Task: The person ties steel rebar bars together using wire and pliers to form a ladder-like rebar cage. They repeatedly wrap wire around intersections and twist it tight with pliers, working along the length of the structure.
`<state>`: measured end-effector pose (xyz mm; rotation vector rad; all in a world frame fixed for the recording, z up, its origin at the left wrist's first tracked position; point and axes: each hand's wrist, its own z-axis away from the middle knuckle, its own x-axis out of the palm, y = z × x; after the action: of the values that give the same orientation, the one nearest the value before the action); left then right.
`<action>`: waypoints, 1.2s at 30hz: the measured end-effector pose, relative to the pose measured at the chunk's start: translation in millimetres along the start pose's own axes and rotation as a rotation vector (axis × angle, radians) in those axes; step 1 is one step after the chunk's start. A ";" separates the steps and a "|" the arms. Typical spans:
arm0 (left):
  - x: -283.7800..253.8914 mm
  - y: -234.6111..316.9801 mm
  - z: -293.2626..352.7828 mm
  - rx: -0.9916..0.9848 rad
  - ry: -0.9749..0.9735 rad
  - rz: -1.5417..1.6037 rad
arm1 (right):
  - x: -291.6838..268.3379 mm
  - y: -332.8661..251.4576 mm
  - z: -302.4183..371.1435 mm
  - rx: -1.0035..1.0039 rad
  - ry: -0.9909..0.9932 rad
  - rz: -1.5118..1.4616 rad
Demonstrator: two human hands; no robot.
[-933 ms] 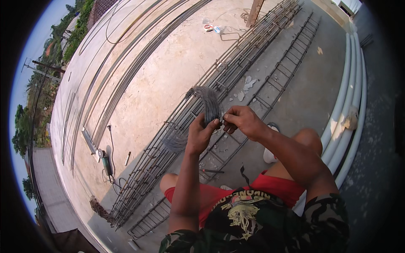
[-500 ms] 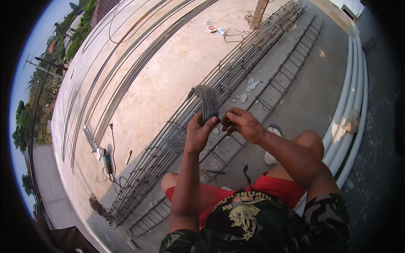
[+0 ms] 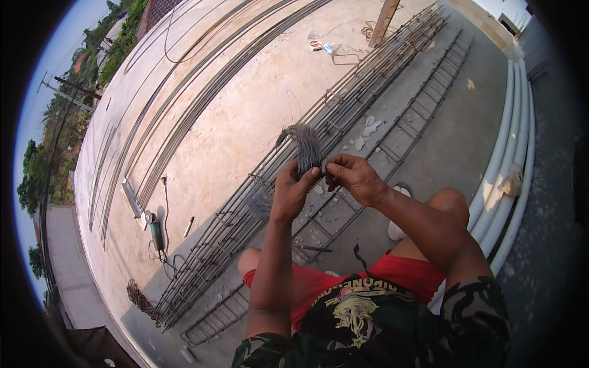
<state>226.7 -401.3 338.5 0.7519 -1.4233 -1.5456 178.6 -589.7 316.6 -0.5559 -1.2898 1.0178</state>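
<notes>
A thick grey bundle of binding wire (image 3: 305,144) is gripped in my left hand (image 3: 289,195), its bent end curving up and to the left above the thumb. My right hand (image 3: 361,181) is closed in a pinch at the bundle's right side, close to the left thumb. Its fingertips seem to hold thin wire there, though the fingers partly hide it. Under the hands lies a stack of tied rebar cages (image 3: 334,109). More loose grey wire (image 3: 259,203) rests on the stack beside my left wrist.
A flat rebar ladder frame (image 3: 405,127) runs along the stack's right side. Farther right are long white pipes (image 3: 498,168). On the left floor lie an angle grinder (image 3: 157,234) with its cord and long steel rods (image 3: 195,101). A dark hand tool (image 3: 316,249) lies near my legs.
My right fingertips have come in closer to the wire bundle and the left thumb. My left hand keeps its hold. The view has shifted slightly.
</notes>
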 end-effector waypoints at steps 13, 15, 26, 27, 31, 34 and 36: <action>3.7 7.6 12.7 0.081 0.089 -0.284 | 30.8 10.9 4.4 -0.131 0.150 -0.080; -0.3 8.4 14.3 0.114 0.114 -0.291 | 41.1 10.3 15.4 -0.228 0.164 -0.074; -7.8 6.4 26.8 0.210 -0.023 -0.398 | 75.1 -28.6 37.3 -0.207 0.204 0.019; -10.8 5.1 22.5 0.205 -0.016 -0.409 | 80.9 -44.5 41.4 -0.179 0.262 0.107; -15.0 -3.2 20.2 0.233 0.045 -0.456 | 102.5 -136.8 59.4 -0.324 0.265 0.311; -24.5 -25.0 9.4 0.202 0.125 -0.496 | 110.8 -209.1 71.0 -0.483 0.214 0.343; -23.9 -29.4 1.5 0.185 0.141 -0.485 | 94.9 -259.2 80.8 -0.626 0.160 0.502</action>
<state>229.8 -380.5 306.9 1.3690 -1.3517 -1.6876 175.7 -648.3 598.2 -1.4665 -1.3491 0.9304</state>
